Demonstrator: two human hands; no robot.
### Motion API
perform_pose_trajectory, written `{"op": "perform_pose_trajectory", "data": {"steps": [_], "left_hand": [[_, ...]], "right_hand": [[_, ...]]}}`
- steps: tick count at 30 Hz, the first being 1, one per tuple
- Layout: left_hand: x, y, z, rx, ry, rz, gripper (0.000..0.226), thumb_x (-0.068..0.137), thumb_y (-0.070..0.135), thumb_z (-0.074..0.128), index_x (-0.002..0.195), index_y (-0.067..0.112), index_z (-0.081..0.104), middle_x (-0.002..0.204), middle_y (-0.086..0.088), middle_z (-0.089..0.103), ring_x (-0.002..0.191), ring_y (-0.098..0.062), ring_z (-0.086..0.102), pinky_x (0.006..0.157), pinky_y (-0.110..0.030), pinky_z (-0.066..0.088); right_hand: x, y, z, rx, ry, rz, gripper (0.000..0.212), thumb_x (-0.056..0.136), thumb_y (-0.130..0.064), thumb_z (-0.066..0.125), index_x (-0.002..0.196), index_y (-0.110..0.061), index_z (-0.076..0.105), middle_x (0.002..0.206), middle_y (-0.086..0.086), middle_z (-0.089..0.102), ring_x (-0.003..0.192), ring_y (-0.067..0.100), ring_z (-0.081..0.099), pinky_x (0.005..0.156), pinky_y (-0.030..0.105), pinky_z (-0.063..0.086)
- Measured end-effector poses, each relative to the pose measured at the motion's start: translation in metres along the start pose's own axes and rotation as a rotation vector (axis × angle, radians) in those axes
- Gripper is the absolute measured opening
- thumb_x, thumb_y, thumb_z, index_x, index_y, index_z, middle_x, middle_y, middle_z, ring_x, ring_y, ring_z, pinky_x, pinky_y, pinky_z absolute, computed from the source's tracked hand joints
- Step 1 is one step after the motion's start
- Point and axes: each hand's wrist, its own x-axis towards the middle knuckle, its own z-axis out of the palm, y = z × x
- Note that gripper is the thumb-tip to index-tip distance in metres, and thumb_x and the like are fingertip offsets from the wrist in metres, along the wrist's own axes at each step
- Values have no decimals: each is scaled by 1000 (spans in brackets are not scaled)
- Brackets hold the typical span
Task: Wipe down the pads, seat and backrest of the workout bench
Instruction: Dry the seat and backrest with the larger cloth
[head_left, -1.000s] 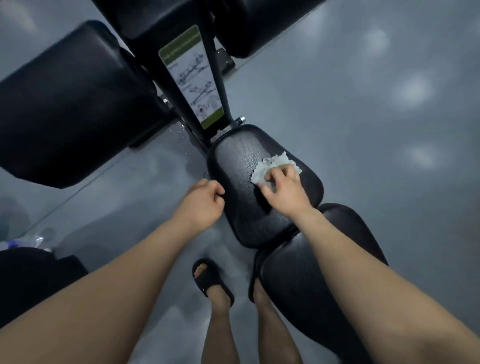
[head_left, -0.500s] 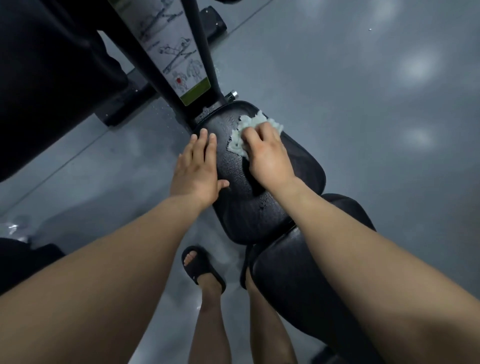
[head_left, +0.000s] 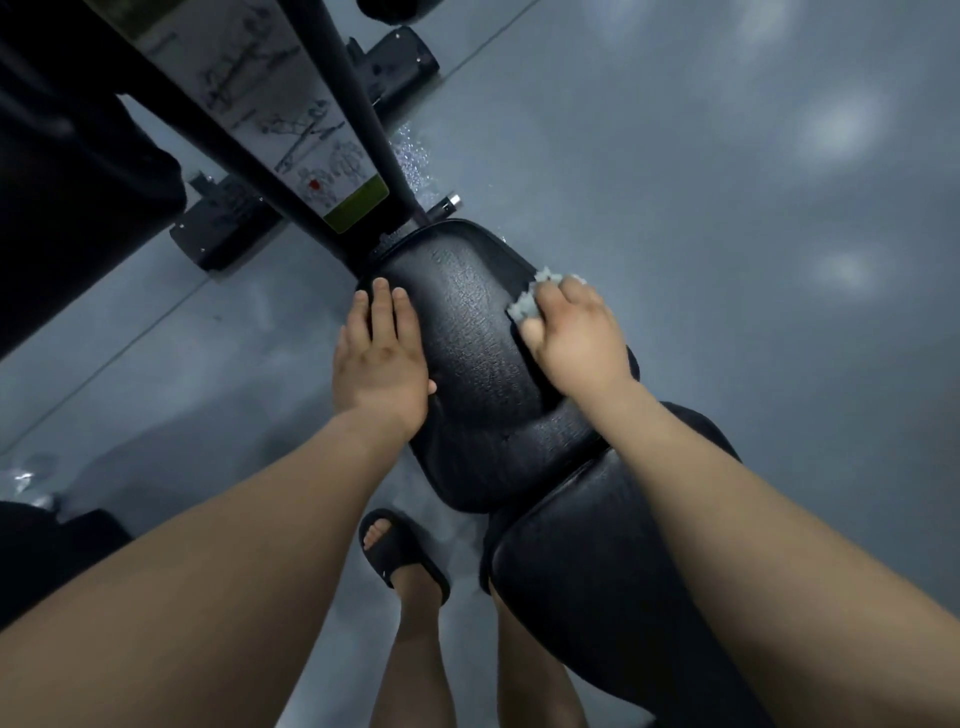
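My right hand (head_left: 576, 340) is curled over a crumpled wipe (head_left: 524, 306) and presses it onto the seat (head_left: 478, 343) at its right edge, towards the far end. Only a bit of the wipe shows past my fingertips; the rest is under my palm. My left hand (head_left: 382, 364) lies flat on the seat's left edge, fingers straight and together. It holds nothing and just braces the pad.

The next stroke depends on where the rest of the vinyl lies from the wipe. The seat's long axis runs from the post (head_left: 358, 104) at the far left, down towards me and to the right, where it meets the backrest (head_left: 571, 566). The wipe sits on the right flank near the far end, so most of the seat's top lies to its left and nearer to me, between my two hands. I judge the natural stroke to be a pull along that axis towards my body, or a sweep left over the crown towards my left hand. The backrest is nearer again and passes under my right forearm, so the right hand is the one placed to go on down onto it. I cannot tell whether the seat's middle is wiped yet.
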Motion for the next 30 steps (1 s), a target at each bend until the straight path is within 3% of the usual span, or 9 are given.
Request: {"op": "perform_pose_trajectory", "data": {"steps": [5, 8, 11, 15, 20, 24, 30], "left_hand": [[-1, 3, 3, -6, 6, 7, 108, 93, 43, 64, 155, 3, -14, 164, -18, -18, 152, -38, -8, 125, -44, 12], [0, 6, 1, -18, 3, -1, 109, 92, 42, 65, 155, 3, -14, 164, -18, -18, 152, -38, -9, 124, -44, 16], [2, 5, 1, -32, 2, -3, 111, 91, 44, 66, 156, 4, -14, 164, -17, -19, 152, -38, -8, 124, -43, 16], [2, 3, 1, -6, 3, 0, 110, 92, 46, 65, 156, 4, -14, 164, -17, -18, 152, -38, -7, 125, -43, 13], [3, 3, 1, 8, -5, -10, 109, 92, 47, 64, 156, 6, -15, 164, -15, -19, 152, -36, -9, 125, -44, 12], [2, 4, 3, 25, 1, -25, 112, 92, 50, 64, 155, 6, -18, 163, -15, -22, 152, -35, -11, 125, -43, 12], [0, 0, 10, -21, 40, -12, 110, 93, 45, 64, 155, 8, -19, 163, -12, -25, 152, -33, -14, 125, -42, 8]], "right_hand": [[-2, 8, 0, 24, -27, 56, 32, 90, -34, 54, 102, -4, 59, 99, 19, 59, 92, 40, 56, 82, 45, 45], [27, -21, 2, 133, -49, -21, 25, 95, -22, 57, 107, 0, 54, 106, 23, 55, 98, 39, 52, 88, 44, 44], [65, -59, 2, 189, -70, -113, 33, 99, -33, 57, 117, -6, 55, 115, 17, 52, 108, 37, 50, 95, 44, 45], [78, -66, 4, 211, -60, -157, 34, 99, -41, 57, 114, -11, 60, 112, 15, 55, 108, 38, 53, 93, 41, 45], [40, -20, 3, 133, -65, -67, 31, 103, -35, 50, 118, -10, 60, 111, 19, 62, 105, 38, 57, 91, 40, 44], [0, 24, -3, 67, 8, -21, 28, 103, -33, 50, 110, -9, 63, 104, 19, 64, 98, 40, 58, 87, 42, 47], [-41, 44, 10, 105, 174, 283, 26, 103, -29, 52, 103, -4, 61, 100, 21, 61, 95, 42, 55, 86, 44, 42]]}}
